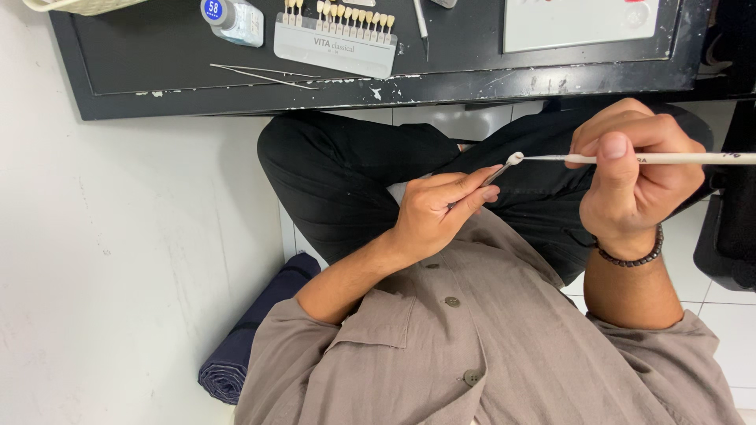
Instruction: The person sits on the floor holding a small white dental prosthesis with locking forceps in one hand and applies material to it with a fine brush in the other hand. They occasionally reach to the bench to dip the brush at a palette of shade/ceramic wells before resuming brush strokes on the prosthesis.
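Observation:
My left hand (pixel 437 212) pinches a thin metal holder, with a small white tooth-shaped piece (pixel 515 158) on its tip. My right hand (pixel 630 177), with a dark bead bracelet on the wrist, grips a slim white brush (pixel 677 158) held level. The fine brush tip touches the white piece. Both hands hover over my lap, above black trousers and a grey-brown buttoned shirt.
A dark desk (pixel 197 55) runs across the top, its edge chipped. It carries a tooth shade guide (pixel 335 35), a small blue-capped bottle (pixel 232 17), thin metal tweezers (pixel 264 75) and a white tile (pixel 579 22). A rolled dark blue cloth (pixel 252 330) lies by the white wall.

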`<state>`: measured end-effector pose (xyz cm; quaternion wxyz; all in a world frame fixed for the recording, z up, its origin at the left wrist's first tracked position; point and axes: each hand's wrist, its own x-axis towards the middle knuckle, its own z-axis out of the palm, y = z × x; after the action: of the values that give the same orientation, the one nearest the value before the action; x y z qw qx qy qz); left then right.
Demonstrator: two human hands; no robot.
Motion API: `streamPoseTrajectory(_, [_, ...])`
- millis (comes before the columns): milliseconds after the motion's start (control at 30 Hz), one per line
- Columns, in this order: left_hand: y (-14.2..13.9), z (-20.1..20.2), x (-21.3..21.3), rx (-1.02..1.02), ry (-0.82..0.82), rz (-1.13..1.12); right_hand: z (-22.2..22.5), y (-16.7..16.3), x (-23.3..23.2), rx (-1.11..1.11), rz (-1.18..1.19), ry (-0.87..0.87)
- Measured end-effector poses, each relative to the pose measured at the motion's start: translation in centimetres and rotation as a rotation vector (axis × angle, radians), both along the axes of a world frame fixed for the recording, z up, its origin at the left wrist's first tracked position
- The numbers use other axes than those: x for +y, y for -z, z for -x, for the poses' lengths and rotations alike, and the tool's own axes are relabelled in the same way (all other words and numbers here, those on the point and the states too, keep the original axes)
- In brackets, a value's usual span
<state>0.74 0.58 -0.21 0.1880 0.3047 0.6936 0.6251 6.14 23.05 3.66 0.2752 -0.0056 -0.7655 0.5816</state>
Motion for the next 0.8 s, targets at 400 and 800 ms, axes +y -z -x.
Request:
streamPoseTrajectory(400, [0.14, 0.04, -0.11, 0.002, 0.005, 0.001, -0.01, -0.08, -0.04, -0.011, -0.006, 0.027])
streamPoseTrajectory(800, [0.05, 0.09, -0.15, 0.015, 0.015, 0.004, -0.16, 0.25, 0.06, -0.010, 0.044, 0.030])
